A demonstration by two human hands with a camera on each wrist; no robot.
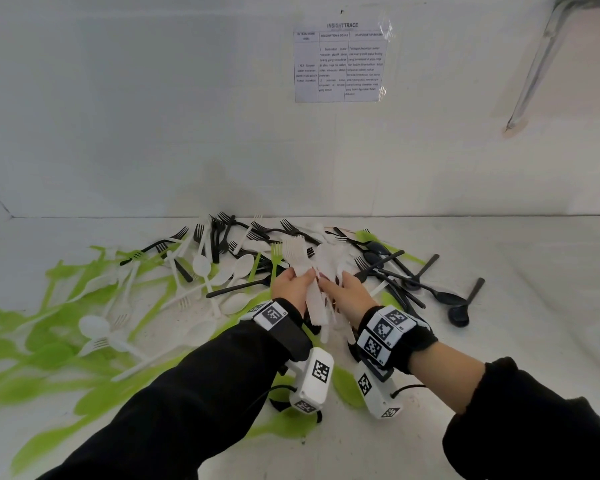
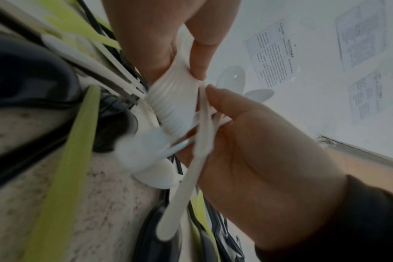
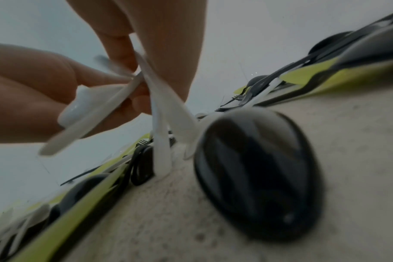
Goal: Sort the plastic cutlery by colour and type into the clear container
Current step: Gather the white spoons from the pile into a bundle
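White forks (image 1: 297, 252) in two hands

white forks (image 1: 297, 252) stacked upright above mixed cutlery (image 1: 194, 271).

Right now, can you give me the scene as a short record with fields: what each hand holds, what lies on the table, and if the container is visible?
left hand: grips a stack of white forks
right hand: holds several loose white pieces; the exact types are blurred
table: mixed pile of green cutlery, black spoons, black forks, white spoons
clear container: not visible in any view
wall: printed sheet
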